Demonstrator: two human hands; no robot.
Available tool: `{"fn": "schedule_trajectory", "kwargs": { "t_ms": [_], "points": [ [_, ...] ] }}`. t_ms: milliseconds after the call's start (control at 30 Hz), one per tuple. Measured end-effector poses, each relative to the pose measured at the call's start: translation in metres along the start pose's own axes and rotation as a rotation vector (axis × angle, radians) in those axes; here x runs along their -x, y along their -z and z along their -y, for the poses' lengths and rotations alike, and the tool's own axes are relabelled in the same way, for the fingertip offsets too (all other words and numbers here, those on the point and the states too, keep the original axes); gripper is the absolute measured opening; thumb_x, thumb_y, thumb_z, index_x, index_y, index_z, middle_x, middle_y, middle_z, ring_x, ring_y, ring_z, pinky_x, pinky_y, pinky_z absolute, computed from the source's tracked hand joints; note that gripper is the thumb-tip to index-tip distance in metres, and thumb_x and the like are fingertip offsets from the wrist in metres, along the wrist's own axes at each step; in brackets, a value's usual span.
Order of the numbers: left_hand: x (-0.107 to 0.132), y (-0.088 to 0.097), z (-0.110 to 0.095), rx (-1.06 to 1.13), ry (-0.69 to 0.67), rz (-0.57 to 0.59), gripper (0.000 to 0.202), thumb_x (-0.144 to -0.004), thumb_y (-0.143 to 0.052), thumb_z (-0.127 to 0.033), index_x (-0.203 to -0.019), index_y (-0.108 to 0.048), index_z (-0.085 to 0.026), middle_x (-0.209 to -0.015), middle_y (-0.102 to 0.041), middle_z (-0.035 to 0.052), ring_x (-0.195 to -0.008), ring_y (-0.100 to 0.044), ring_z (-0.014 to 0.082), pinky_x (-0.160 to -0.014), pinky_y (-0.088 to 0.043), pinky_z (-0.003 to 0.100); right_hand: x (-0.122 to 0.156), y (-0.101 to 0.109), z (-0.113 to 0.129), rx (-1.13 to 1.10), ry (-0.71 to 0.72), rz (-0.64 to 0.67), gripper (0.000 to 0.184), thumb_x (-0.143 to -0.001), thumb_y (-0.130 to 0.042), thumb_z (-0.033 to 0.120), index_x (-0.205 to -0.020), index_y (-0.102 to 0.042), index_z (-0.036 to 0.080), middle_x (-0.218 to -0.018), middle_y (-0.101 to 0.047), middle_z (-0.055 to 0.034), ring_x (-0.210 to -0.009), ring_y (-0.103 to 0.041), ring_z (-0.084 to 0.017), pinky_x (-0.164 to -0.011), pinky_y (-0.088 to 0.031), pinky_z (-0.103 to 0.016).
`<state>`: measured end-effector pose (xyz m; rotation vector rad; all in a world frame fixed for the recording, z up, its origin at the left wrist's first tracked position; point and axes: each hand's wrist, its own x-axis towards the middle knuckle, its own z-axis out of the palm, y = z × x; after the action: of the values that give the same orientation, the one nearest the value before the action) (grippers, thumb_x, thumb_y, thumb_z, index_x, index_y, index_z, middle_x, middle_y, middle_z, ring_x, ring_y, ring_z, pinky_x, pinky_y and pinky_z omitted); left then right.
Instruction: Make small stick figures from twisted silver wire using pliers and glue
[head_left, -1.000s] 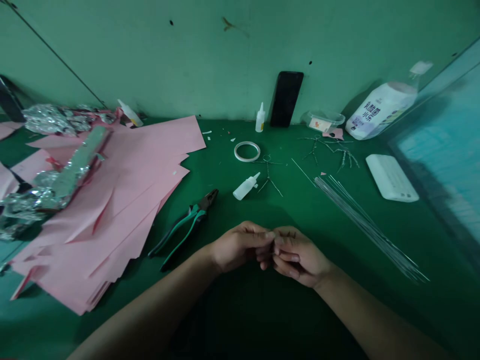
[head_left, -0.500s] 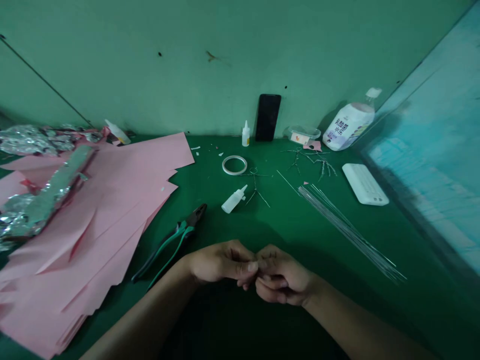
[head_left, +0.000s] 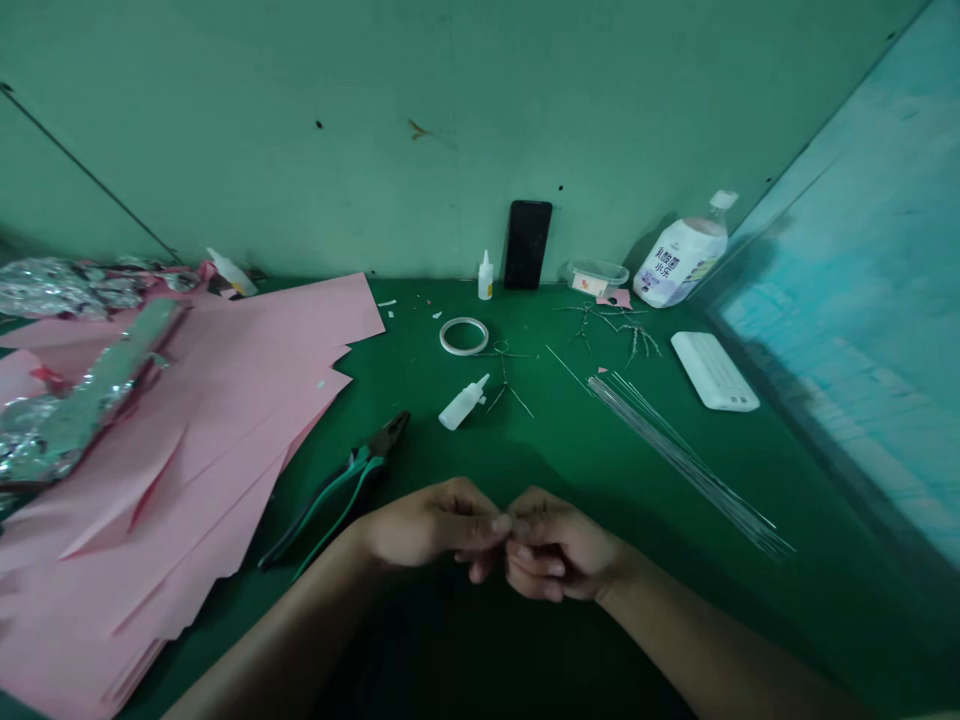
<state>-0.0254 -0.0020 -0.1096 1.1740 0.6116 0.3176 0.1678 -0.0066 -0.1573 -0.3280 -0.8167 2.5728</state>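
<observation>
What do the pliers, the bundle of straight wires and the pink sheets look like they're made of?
Pliers: probably steel at the dark nose; the green-and-black handles look like plastic or rubber.

Bundle of straight wires: likely bare metal, judging by the grey sheen.

Pink sheets: apparently matte paper or thin card, going by the dull faces and crisp corners.

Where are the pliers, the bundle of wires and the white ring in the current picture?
Pliers (head_left: 365, 460): head view, where the handles meet the head.
Bundle of wires (head_left: 677, 457): head view, about midway along its length.
White ring (head_left: 463, 353): head view, its near rim.
</observation>
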Motion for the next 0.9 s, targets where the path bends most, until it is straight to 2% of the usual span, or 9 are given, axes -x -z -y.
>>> {"fn": "schedule_trajectory", "kwargs": {
  "t_ms": [67, 200, 267, 333, 400, 467, 567, 733, 900],
  "points": [
    [-0.004, -0.002, 0.005, 0.136, -0.003, -0.073, 0.046, -0.086, -0.056, -0.053, -0.06, -0.058, -0.015, -0.052, -0.047, -0.0004, -0.051, -0.042, 0.0115, -0.055, -0.035, 0.026, -0.001, 0.0, 0.002, -0.054, 0.033, -0.058, 0.029, -0.086, -0.064, 0.03, -0.063, -0.059, 0.013, -0.036, -0.039, 0.0095, -0.029, -0.04, -0.006, -0.035, -0.032, -0.017],
    [-0.011, -0.005, 0.012, 0.428, 0.039, -0.211, 0.041, -0.082, -0.062, -0.053, -0.069, -0.058, -0.014, -0.062, -0.056, 0.004, -0.062, -0.058, 0.0173, -0.055, -0.045, 0.028, -0.003, 0.003, 0.007, -0.117, 0.064, -0.144, 0.023, -0.084, -0.065, 0.034, -0.073, -0.062, 0.014, -0.039, -0.041, 0.0099, -0.031, -0.038, -0.005, -0.035, -0.031, -0.016],
    [-0.013, -0.006, 0.012, 0.486, 0.037, -0.241, 0.042, -0.081, -0.064, -0.05, -0.062, -0.051, -0.015, -0.064, -0.058, 0.0052, -0.06, -0.057, 0.0159, -0.055, -0.045, 0.027, -0.004, 0.003, 0.008, -0.126, 0.073, -0.171, 0.019, -0.082, -0.067, 0.03, -0.073, -0.062, 0.014, -0.038, -0.04, 0.0101, -0.031, -0.036, -0.005, -0.035, -0.031, -0.016],
    [-0.015, -0.008, 0.012, 0.527, 0.031, -0.258, 0.048, -0.081, -0.064, -0.046, -0.053, -0.038, -0.017, -0.057, -0.052, 0.0029, -0.055, -0.053, 0.013, -0.052, -0.04, 0.024, -0.005, 0.002, 0.008, -0.13, 0.092, -0.204, 0.017, -0.08, -0.068, 0.027, -0.071, -0.063, 0.014, -0.038, -0.039, 0.0103, -0.031, -0.035, -0.005, -0.035, -0.03, -0.017],
    [-0.016, -0.009, 0.011, 0.573, 0.037, -0.265, 0.051, -0.082, -0.063, -0.043, -0.051, -0.031, -0.019, -0.053, -0.046, 0.0006, -0.051, -0.048, 0.0113, -0.048, -0.033, 0.022, -0.005, 0.0, 0.007, -0.131, 0.116, -0.24, 0.016, -0.08, -0.069, 0.026, -0.071, -0.065, 0.013, -0.039, -0.038, 0.0104, -0.032, -0.035, -0.004, -0.037, -0.03, -0.017],
    [-0.018, -0.01, 0.011, 0.637, 0.029, -0.266, 0.05, -0.082, -0.062, -0.041, -0.052, -0.03, -0.019, -0.052, -0.043, -0.0006, -0.049, -0.043, 0.0103, -0.046, -0.03, 0.021, -0.006, -0.002, 0.007, -0.132, 0.134, -0.272, 0.015, -0.079, -0.07, 0.025, -0.071, -0.066, 0.013, -0.04, -0.038, 0.0103, -0.033, -0.035, -0.004, -0.038, -0.03, -0.017],
    [-0.019, -0.012, 0.011, 0.747, 0.027, -0.261, 0.045, -0.085, -0.059, -0.038, -0.054, -0.033, -0.018, -0.053, -0.04, -0.0017, -0.049, -0.039, 0.0093, -0.047, -0.031, 0.02, -0.006, -0.003, 0.009, -0.135, 0.146, -0.306, 0.013, -0.078, -0.07, 0.024, -0.072, -0.067, 0.013, -0.041, -0.039, 0.0105, -0.034, -0.034, -0.003, -0.039, -0.03, -0.016],
    [-0.019, -0.014, 0.01, 0.867, 0.045, -0.248, 0.042, -0.089, -0.051, -0.031, -0.053, -0.034, -0.018, -0.056, -0.039, -0.0003, -0.052, -0.041, 0.0108, -0.047, -0.032, 0.019, -0.005, -0.003, 0.011, -0.151, 0.128, -0.304, 0.017, -0.077, -0.069, 0.029, -0.073, -0.066, 0.013, -0.041, -0.032, 0.0113, -0.031, -0.031, -0.004, -0.036, -0.029, -0.017],
    [-0.02, -0.015, 0.011, 0.915, 0.051, -0.291, 0.041, -0.088, -0.051, -0.028, -0.053, -0.033, -0.018, -0.055, -0.035, -0.0012, -0.05, -0.043, 0.0111, -0.046, -0.033, 0.019, -0.005, -0.003, 0.012, -0.139, 0.135, -0.319, 0.017, -0.079, -0.067, 0.029, -0.075, -0.065, 0.013, -0.042, -0.031, 0.0116, -0.031, -0.03, -0.004, -0.035, -0.029, -0.016]
  ]
}}
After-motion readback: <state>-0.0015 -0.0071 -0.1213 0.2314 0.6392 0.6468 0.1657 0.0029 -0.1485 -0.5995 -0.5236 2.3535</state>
